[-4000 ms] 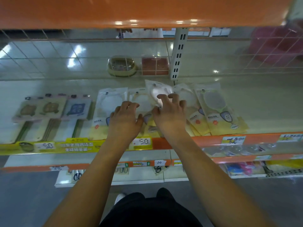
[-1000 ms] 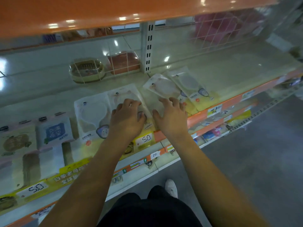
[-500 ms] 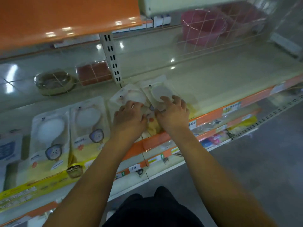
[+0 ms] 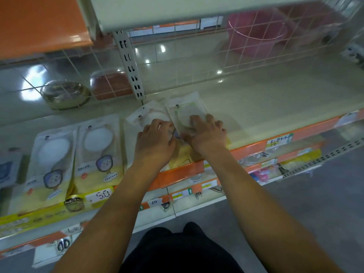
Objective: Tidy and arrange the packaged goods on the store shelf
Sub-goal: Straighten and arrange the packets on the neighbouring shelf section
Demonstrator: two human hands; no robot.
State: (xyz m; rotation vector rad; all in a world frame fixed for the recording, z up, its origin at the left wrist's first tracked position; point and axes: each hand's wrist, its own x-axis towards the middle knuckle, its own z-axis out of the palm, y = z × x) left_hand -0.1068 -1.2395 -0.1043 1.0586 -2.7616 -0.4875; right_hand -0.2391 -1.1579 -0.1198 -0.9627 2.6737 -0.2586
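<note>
2 overlapping clear packets are lying flat near the front edge of the cream shelf (image 4: pixel 275 107), and both hands are resting on them. The right hand (image 4: pixel 206 134) is pressing down on the right packet (image 4: pixel 185 109), fingers spread and lightly bent over its pale green round item, not curled around anything. The left hand (image 4: pixel 155 142) is lying palm down on the left packet (image 4: pixel 149 115), its fingers bent over the packet's middle; whether they are pinching the film cannot be told. The thumbs are sitting close together where the 2 packets overlap.

Left of the left hand, 2 similar packets (image 4: pixel 96 152) are lying side by side, each showing a white round item and a cartoon face sticker; their small print is unreadable. Below them a price tag (image 4: pixel 101 194) is reading "5.0". Below the forearms, a small tag (image 4: pixel 154 202) is reading "10". Behind the hands, an upright post (image 4: pixel 131 67) is standing against the wire grid.
</note>
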